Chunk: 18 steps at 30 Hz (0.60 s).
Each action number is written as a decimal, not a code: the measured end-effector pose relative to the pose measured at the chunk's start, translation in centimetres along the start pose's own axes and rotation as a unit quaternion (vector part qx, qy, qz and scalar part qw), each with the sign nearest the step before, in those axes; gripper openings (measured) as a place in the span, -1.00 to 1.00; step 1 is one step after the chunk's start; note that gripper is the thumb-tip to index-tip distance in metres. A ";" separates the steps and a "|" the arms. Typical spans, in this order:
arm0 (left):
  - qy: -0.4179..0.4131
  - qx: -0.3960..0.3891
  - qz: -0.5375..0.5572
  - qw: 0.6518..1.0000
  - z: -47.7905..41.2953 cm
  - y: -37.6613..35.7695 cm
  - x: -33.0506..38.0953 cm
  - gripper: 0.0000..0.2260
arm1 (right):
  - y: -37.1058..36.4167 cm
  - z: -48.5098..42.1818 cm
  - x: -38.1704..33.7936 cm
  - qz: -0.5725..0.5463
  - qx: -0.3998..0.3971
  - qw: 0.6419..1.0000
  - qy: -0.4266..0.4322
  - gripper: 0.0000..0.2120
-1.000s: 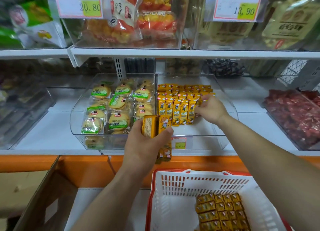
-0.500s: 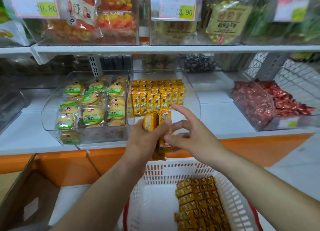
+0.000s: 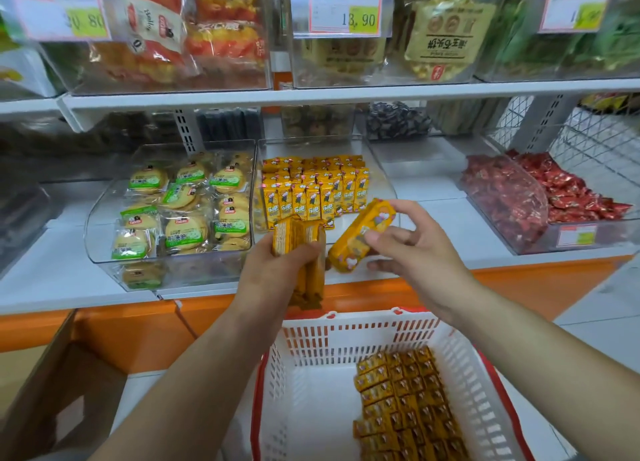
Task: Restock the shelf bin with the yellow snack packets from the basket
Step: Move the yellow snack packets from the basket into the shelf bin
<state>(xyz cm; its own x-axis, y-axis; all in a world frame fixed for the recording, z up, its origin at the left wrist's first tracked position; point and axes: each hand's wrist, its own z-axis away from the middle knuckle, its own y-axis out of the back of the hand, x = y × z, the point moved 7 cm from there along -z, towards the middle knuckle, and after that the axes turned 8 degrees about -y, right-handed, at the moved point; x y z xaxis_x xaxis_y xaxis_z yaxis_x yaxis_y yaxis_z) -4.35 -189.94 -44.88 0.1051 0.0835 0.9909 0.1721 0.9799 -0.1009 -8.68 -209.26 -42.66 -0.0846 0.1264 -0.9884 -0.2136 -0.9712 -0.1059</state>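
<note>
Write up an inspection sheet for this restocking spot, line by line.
Surface: white shelf, carrying clear bins.
Job's things: shelf bin partly filled with upright yellow snack packets; basket below holds more packets on its right side.
Clutter: biscuit bin to the left, red sweets bin to the right.
Hands: left hand grips a stack of packets; right hand pinches a single packet, tilted.
Cables: nothing seen.
Surroundings: upper shelf with price tag; cardboard box lower left.

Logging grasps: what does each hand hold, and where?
Left hand grips a stack of yellow packets around its middle; right hand pinches a single yellow packet along its right edge.
</note>
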 end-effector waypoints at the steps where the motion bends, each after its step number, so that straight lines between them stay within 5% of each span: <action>1: -0.003 -0.005 -0.003 1.000 -0.2 0.2 0.2 -0.87 | 0.4 -0.5 -0.6 -0.004 0.015 1.000 0.021 -0.53; 8: -0.012 -0.006 0.006 1.000 -1.0 1.9 1.4 -0.84 | 0.4 -7.9 -3.3 0.283 0.106 0.945 0.126 -0.59; 18: -0.021 -0.002 0.001 1.000 -1.7 3.5 1.6 -0.90 | -1.0 -18.0 0.8 0.411 0.159 0.895 0.061 -0.55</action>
<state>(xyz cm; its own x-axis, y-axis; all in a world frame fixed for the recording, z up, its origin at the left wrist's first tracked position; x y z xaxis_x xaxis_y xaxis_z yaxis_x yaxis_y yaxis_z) -1.88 -186.68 -43.82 0.0650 0.0931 0.9935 0.1768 0.9788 -0.1033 9.03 -211.84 -45.28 -0.2373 -0.6472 -0.7244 -0.3967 -0.6162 0.6804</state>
